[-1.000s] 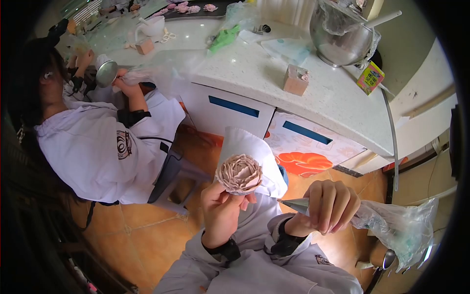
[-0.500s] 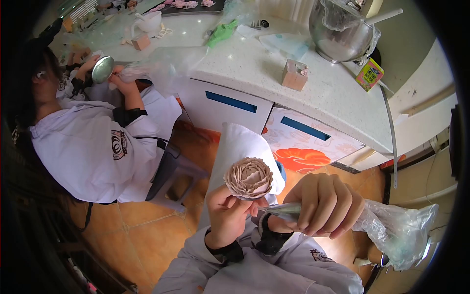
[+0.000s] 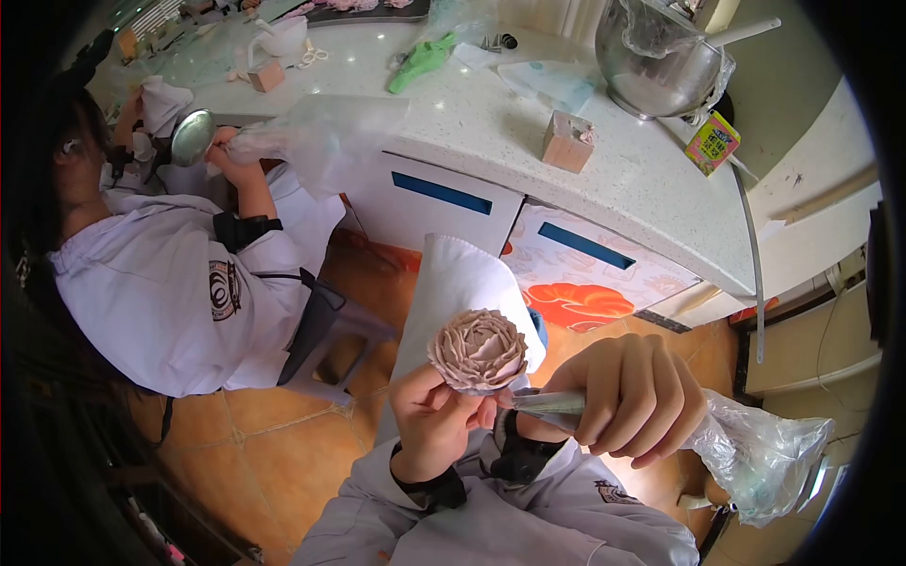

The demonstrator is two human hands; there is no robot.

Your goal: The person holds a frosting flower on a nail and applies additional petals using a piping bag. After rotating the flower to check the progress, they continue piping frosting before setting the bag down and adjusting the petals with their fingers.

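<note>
1. Dusty-pink flower [image 3: 478, 351], many ruffled petals, face up, sits just above the left hand [image 3: 436, 420]. Fingers closed in a narrow pinch beneath it; from that grip, flower lies at 1 o'clock. Its support is mostly hidden.
2. Right hand [image 3: 642, 391], at 3 to 4 o'clock of the flower: fingers wrapped around a clear piping bag [image 3: 760, 453], whose loose end spills out at 4 o'clock.
3. Metal nozzle [image 3: 547, 404] points toward 9 o'clock, its end by the flower's lower right edge and the left fingertips. Contact: cannot tell.
4. White cloth [image 3: 464, 274] at 12 o'clock, behind the petals.
5. Farther, on the speckled counter [image 3: 472, 118]: wooden block [image 3: 566, 143] and steel bowl [image 3: 651, 75] at 1 o'clock, yellow-and-pink box [image 3: 713, 144] between 1 and 2, green bag [image 3: 422, 64] near 12, scissors [image 3: 312, 55] beside a smaller block [image 3: 266, 75] at 11.
6. Co-worker [image 3: 179, 292] in white at 9 o'clock, holding a round metal tool [image 3: 193, 138].
</note>
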